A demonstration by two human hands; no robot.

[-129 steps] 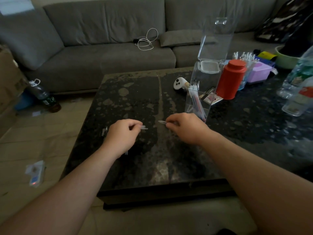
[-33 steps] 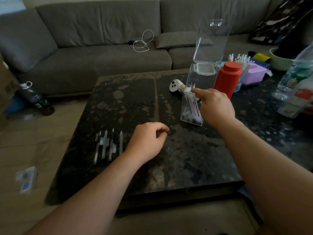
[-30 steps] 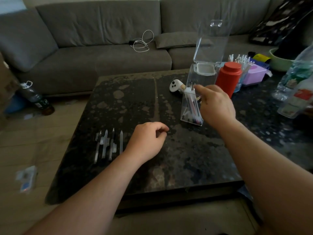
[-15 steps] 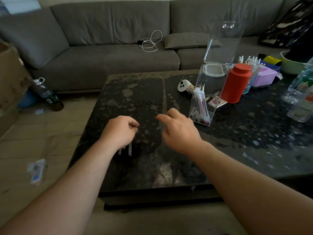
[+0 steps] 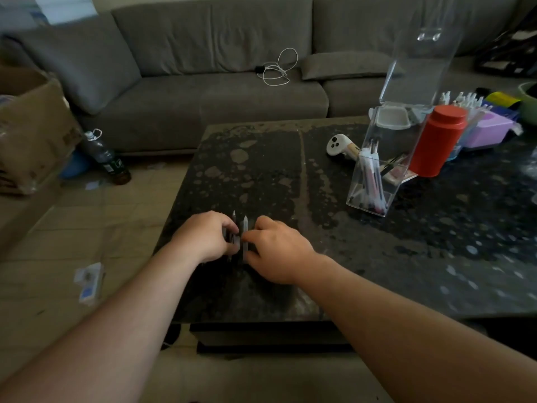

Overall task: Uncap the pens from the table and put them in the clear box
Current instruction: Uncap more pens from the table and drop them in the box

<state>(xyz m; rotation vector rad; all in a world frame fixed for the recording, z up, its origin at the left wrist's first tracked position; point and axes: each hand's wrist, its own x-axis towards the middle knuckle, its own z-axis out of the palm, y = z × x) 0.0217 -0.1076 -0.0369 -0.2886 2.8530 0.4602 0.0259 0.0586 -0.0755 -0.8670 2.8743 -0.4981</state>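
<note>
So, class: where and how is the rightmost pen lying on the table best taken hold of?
Probably pinch the rightmost pen at mid-barrel from above with the right hand: it lies flat, tip pointing away, with other pens close on its left, so only its right side is free.

No legible text; bottle (image 5: 108, 158) label, floor packet (image 5: 88, 282) print too blurred.
</note>
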